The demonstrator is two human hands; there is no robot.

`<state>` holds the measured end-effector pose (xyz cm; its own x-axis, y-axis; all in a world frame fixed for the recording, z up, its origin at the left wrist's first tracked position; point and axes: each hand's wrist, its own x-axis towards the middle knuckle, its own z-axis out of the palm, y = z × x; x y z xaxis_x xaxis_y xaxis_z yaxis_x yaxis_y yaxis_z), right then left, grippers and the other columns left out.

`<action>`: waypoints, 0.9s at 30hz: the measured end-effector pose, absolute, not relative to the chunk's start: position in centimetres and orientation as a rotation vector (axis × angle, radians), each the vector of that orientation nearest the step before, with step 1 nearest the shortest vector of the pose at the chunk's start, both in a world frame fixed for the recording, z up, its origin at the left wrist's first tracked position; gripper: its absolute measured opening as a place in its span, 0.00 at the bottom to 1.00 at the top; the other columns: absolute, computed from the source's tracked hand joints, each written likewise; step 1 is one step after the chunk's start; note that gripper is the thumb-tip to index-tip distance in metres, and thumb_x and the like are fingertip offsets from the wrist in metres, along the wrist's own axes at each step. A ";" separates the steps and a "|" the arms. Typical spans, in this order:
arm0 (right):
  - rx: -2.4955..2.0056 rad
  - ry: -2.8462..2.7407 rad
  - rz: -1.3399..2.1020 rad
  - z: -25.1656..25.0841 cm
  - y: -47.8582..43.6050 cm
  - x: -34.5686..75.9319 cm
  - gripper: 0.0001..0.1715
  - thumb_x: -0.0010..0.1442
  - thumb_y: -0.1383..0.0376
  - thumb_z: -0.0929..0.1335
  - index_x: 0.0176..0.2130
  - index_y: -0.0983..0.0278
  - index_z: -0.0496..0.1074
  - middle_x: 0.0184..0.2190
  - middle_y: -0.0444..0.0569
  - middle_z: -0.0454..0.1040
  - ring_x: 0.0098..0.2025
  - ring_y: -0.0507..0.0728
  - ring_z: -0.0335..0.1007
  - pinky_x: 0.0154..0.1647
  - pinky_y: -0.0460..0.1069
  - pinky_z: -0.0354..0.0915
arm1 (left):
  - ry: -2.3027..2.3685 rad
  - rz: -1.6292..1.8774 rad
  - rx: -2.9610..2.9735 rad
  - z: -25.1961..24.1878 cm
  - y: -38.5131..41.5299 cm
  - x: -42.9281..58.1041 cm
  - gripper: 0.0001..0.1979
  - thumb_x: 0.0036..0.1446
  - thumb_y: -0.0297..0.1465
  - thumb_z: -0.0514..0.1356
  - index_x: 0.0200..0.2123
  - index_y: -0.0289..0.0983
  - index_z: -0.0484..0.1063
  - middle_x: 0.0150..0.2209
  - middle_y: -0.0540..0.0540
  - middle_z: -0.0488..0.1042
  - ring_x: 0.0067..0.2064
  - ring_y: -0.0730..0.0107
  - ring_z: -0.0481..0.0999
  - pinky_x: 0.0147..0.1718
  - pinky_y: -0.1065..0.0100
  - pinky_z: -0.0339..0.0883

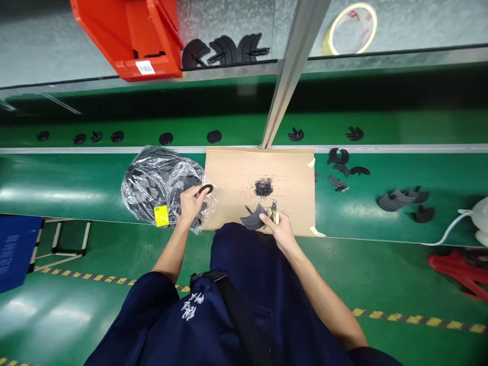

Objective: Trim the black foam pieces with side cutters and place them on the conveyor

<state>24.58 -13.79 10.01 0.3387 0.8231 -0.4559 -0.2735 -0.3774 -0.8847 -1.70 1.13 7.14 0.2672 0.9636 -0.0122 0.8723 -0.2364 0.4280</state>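
My left hand (190, 204) is closed, pinching a small black curved part (206, 188) between thumb and fingers at the right side of a clear plastic bag (143, 170). Many similar black parts fill the bag, and a yellow label (161, 216) shows at its front. Closed around a pair of small nippers (274, 212), my right hand (282, 230) also has a black fan-shaped part (252, 219) at its thumb. Both lie over the front of a cardboard sheet (229, 168). A heap of tiny black scraps (264, 187) sits on the cardboard just beyond my right hand.
Several black parts (338, 156) lie on the green bench right of the cardboard, with a stack (398, 199) farther right. More are spaced along the green strip behind. A metal post (284, 76) rises behind the cardboard. An orange bin (129, 46) and tape roll (353, 28) sit above.
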 end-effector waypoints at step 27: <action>-1.497 -0.593 1.295 12.1 -13.2 24.0 0.30 0.43 0.42 0.79 0.31 0.61 0.72 0.26 0.41 0.68 0.30 0.53 0.61 0.35 0.49 0.63 | 0.870 0.672 2.122 11.9 -4.8 6.0 0.16 0.66 0.39 0.63 0.53 0.40 0.73 0.45 0.43 0.75 0.47 0.63 0.77 0.47 0.63 0.74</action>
